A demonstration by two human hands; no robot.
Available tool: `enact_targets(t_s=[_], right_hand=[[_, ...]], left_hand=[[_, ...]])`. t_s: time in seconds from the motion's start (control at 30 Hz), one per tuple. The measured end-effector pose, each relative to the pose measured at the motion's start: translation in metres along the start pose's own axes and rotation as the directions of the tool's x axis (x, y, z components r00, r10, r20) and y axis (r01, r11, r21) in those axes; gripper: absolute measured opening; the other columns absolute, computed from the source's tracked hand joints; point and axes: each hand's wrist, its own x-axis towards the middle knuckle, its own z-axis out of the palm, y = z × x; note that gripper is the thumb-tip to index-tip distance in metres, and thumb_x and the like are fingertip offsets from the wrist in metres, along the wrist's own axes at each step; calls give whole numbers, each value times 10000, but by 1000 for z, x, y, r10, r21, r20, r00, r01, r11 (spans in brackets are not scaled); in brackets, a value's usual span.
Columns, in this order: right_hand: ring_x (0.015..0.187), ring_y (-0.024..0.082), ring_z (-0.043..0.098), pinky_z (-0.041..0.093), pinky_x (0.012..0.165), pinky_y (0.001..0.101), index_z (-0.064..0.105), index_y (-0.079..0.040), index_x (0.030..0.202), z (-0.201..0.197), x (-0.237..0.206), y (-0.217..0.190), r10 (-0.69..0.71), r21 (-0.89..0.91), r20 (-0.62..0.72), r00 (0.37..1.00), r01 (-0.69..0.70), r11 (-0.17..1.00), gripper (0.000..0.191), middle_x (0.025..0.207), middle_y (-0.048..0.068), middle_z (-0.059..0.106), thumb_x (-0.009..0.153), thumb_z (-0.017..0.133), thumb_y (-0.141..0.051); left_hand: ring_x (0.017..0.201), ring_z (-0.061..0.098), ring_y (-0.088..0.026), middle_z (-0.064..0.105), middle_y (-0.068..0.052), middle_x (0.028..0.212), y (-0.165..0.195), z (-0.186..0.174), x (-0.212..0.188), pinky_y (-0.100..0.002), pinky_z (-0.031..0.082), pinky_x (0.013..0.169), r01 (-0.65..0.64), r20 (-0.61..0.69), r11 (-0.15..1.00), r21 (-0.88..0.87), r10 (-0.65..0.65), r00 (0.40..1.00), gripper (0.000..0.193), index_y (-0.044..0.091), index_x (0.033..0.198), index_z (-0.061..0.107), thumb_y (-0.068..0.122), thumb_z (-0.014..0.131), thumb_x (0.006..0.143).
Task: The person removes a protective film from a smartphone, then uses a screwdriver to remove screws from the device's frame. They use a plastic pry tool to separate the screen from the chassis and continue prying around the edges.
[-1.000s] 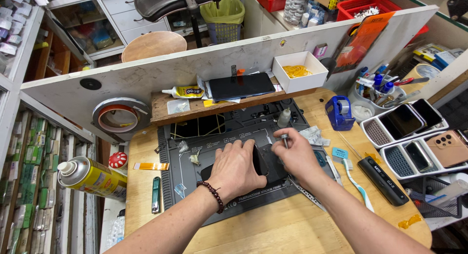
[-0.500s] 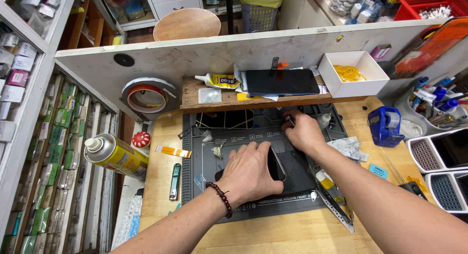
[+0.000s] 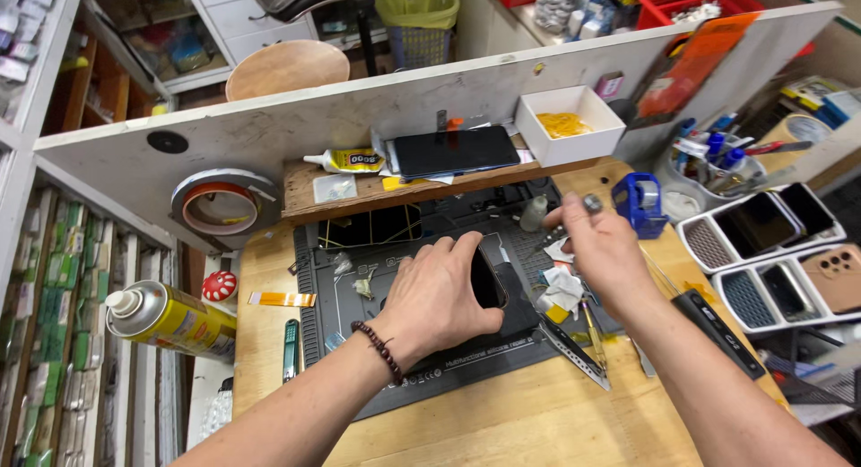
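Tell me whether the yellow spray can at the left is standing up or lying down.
Lying down. The yellow spray can rests on its side left of the wooden bench, its white nozzle pointing left.

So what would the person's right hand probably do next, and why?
Probably bring the small silver-tipped tool down to the black phone. The right hand pinches it raised above the grey work mat, while the left hand grips the phone against the mat.
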Motion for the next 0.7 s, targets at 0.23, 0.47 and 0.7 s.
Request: enact_targets(t_s=[0.23,0.47,0.7], right_hand=[[856,148,675,584,763,326,507,-24,1330,-31,-26,-17,37,598,95,995,-86,797,385,1074,124,713,972,641,-72],[912,229,742,634,687,326,165,-153,1578,-7,-60,-49,-145,479,-121,982,185,858,774,1080,184,703,946,586,-5],[949,212,750,652,735,315,219,-117,1555,12,-65,-63,-248,429,-130,960,280,859,703,1088,158,694,967,583,9]], left_hand=[[1069,655,-381,655,-214,1138,17,6,5,-441,533,935,-82,-65,987,-135,74,995,839,4,1323,530,337,828,612],[1106,653,-361,660,-212,1160,13,4,-1,-420,527,960,-119,-59,975,-185,110,992,806,-6,1292,533,316,836,617],[1123,649,-351,654,-204,1183,10,2,-7,-415,525,965,-108,-71,968,-226,94,993,807,0,1292,530,310,832,611]])
